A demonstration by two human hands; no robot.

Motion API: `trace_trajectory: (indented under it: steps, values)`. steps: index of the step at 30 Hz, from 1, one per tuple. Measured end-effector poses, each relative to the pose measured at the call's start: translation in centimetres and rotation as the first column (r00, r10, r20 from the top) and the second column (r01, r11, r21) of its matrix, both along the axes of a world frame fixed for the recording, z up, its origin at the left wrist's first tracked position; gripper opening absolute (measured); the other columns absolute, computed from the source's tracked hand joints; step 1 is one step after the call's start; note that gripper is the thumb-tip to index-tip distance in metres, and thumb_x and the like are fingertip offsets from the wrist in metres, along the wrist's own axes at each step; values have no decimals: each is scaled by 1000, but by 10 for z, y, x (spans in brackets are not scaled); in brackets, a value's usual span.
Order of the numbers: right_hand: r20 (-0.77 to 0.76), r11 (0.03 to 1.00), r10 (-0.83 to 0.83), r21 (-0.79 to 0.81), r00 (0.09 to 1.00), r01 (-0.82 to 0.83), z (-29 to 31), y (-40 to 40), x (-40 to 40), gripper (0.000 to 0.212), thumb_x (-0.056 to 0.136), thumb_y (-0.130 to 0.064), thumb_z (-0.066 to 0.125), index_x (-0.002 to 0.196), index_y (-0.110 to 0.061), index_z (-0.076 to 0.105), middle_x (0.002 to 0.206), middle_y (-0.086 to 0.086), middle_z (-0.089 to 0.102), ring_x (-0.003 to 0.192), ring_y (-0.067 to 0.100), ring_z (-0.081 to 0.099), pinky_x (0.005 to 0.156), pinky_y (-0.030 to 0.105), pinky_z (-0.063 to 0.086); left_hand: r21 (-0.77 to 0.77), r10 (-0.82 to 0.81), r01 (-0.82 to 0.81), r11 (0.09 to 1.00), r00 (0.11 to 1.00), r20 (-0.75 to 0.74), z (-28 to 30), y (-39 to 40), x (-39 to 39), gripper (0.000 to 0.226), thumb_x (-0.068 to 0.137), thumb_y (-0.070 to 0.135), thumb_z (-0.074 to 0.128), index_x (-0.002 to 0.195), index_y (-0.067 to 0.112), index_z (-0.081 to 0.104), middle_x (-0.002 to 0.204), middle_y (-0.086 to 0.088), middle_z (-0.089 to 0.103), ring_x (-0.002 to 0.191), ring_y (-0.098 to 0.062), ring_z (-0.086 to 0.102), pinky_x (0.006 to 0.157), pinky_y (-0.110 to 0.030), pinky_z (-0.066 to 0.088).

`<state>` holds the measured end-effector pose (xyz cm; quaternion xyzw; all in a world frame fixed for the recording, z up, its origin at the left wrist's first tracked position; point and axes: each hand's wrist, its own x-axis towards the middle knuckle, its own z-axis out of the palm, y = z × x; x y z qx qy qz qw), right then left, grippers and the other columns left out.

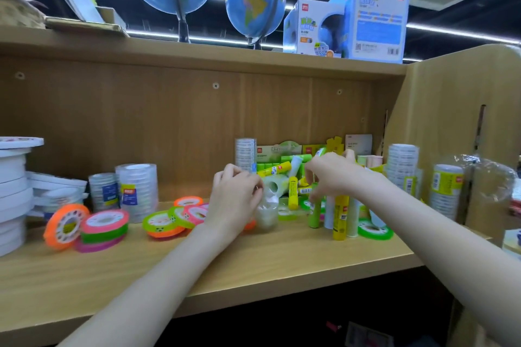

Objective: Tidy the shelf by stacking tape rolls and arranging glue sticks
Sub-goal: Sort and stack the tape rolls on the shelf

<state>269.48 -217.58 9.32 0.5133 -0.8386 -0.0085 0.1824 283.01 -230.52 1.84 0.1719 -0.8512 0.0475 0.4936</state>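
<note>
My left hand (234,194) is curled over the top of a clear wrapped tape stack (266,214) on the wooden shelf (253,262). My right hand (334,175) reaches down into a jumble of glue sticks, its fingers curled round a green glue stick (315,213). A yellow glue stick (340,218) stands upright just right of it; other yellow and green sticks (275,169) lie tumbled behind. Bright tape rolls lie to the left: an orange one (66,225) leaning, a pink and green stack (104,229), and a loose cluster (174,220).
Clear tape stacks (138,191) stand at left centre, white tape rolls (12,194) at far left. More wrapped tape stacks (401,166) stand at the right by the shelf's side panel (451,110). A green roll (375,229) lies flat. Globes (253,0) sit above.
</note>
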Motion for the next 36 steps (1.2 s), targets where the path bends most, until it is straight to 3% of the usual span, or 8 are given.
trace_trajectory:
  steps: [6, 9, 14, 20, 24, 28, 32, 36]
  values:
    - [-88, 972, 159, -158, 983, -172, 0, -12, 9, 24, 85, -29, 61, 106, -19, 57, 109, 1, 60, 111, 24, 48, 93, 40, 29, 219, 55, -6, 976, 975, -215, 19, -16, 44, 8, 86, 14, 58, 81, 15, 65, 78, 2, 63, 78, -23, 54, 70, -33, 39]
    - [-158, 975, 190, -88, 969, -205, -5, -36, 24, 30, 85, -23, 59, 113, -15, 54, 115, 6, 55, 115, 27, 43, 94, 40, 31, 364, 94, 28, 931, 944, -315, 27, -28, 62, 7, 87, 14, 57, 80, 15, 56, 66, 4, 55, 66, -19, 51, 60, -33, 39]
    - [-208, 994, 109, 45, 972, -102, -33, -74, 22, 49, 87, -11, 55, 132, -15, 36, 127, 13, 43, 119, 34, 42, 89, 42, 40, 539, 171, -113, 835, 984, -59, 19, -56, 77, 3, 90, 15, 54, 88, 13, 56, 87, -3, 61, 81, -20, 55, 65, -30, 39]
    - [-281, 990, 113, -50, 953, -132, -49, -86, 12, 50, 85, -4, 54, 130, -15, 34, 124, 8, 42, 113, 34, 46, 64, 34, 37, 326, 31, -46, 944, 998, 51, 6, -47, 81, 27, 91, 17, 53, 118, 14, 55, 117, -5, 53, 110, -20, 51, 96, -31, 38]
    - [88, 942, 152, -314, 984, -118, -21, -83, 10, 38, 84, -24, 58, 117, -10, 47, 117, 10, 56, 110, 31, 54, 71, 32, 40, 245, 30, -141, 959, 913, 407, -1, -37, 79, 34, 89, 38, 54, 121, 26, 53, 130, 3, 45, 119, -21, 42, 99, -36, 38]
    - [263, 824, 230, -565, 937, -44, 19, -71, 13, 46, 78, -31, 66, 115, -12, 46, 121, 9, 56, 110, 30, 54, 77, 32, 39, 197, 80, -216, 956, 842, 533, -2, -37, 88, 42, 84, 51, 56, 120, 30, 52, 139, 11, 33, 125, -16, 34, 102, -36, 33]
    - [315, 647, 475, -758, 822, -83, 40, -66, 30, 45, 79, -30, 69, 116, -14, 48, 123, 0, 55, 111, 20, 51, 82, 29, 41, 143, 147, -280, 949, 798, 585, -1, -41, 101, 51, 81, 62, 52, 121, 31, 50, 137, 10, 37, 120, -16, 40, 101, -34, 32]
    - [368, 605, 635, -784, 680, -140, 28, -89, 54, 45, 75, -26, 74, 112, -10, 53, 108, -2, 54, 106, 20, 54, 90, 41, 49, 47, 281, -372, 927, 773, 569, -2, -47, 122, 63, 83, 65, 46, 134, 29, 40, 131, 8, 46, 124, -14, 39, 103, -30, 25]
